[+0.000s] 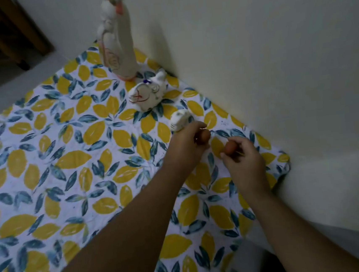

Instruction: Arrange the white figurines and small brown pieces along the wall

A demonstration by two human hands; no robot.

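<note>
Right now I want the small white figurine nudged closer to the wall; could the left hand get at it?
Probably yes for a nudge. The left hand is just in front of the small white figurine with nothing between them, but it is holding a brown piece, so gripping the figurine looks awkward.

- Wide open stretch of lemon-print cloth (67,168) across the left and near side; nothing standing there to block a pass.
- Blocked on the right by the wall (276,60), running diagonally along the cloth's edge.
- Tall white figurine (119,43) upright in the far corner, close beside the wall.
- Medium white figurine (148,92) just nearer, narrow gap to the tall one.
- Small white figurine (180,120) next in the row, just beyond the left hand (188,148).
- Bare strip of cloth along the wall beside the right hand (242,158), down to the cloth's near right corner.
- Both forearms crossing the near right area.
</note>
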